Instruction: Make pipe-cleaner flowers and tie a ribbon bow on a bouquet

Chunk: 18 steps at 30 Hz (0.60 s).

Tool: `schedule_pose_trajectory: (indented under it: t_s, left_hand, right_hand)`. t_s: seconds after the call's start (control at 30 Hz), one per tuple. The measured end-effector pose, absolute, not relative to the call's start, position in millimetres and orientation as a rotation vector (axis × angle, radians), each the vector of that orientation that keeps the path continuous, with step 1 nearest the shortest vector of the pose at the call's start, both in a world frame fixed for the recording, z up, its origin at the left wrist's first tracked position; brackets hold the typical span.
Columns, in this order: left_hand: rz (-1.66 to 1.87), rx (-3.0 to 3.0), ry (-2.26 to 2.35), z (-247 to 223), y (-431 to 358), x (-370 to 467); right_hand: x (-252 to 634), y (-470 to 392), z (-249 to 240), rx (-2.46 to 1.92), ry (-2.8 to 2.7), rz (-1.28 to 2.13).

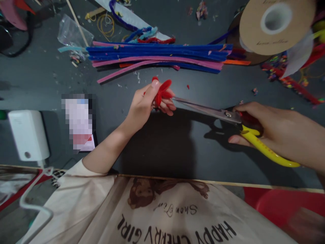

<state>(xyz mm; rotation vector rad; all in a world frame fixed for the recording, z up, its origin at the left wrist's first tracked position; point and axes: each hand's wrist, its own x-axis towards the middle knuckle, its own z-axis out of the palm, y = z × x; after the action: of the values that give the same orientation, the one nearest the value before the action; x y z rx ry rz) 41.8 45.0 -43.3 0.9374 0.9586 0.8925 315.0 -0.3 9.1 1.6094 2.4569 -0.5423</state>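
Near the middle of the view, my left hand [144, 101] pinches a red fuzzy flower-like piece [165, 90] between thumb and fingers. My right hand [269, 128] is wrapped round the yellow handle of a pair of scissors [215, 112]. The blades point left and look nearly closed, with their tips beside the red piece and my left fingertips. Whether the tips touch the red piece cannot be made out. Above my left hand lies a bundle of blue and pink pipe cleaners [157, 54].
A large ribbon spool [248, 27] stands at the upper right. A white power bank [29, 135] with a cable and a blurred phone [78, 122] lie at the left. Plastic wrap [73, 32], rubber bands [106, 26] and coloured scraps dot the dark table [157, 145].
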Motion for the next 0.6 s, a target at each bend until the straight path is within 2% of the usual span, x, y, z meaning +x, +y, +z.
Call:
schedule_pose_trajectory:
  t_s: [0.17, 0.6]
  left_hand:
    - [0.955, 0.910, 1.007, -42.4, 43.4, 44.7]
    - [0.822, 1.117, 0.962, -38.2, 42.5, 42.8]
  right_hand:
    - [314.0, 1.5, 15.2, 1.696, 2.394, -0.574]
    - [303.6, 4.6, 15.6, 1.764, 2.238, -0.715]
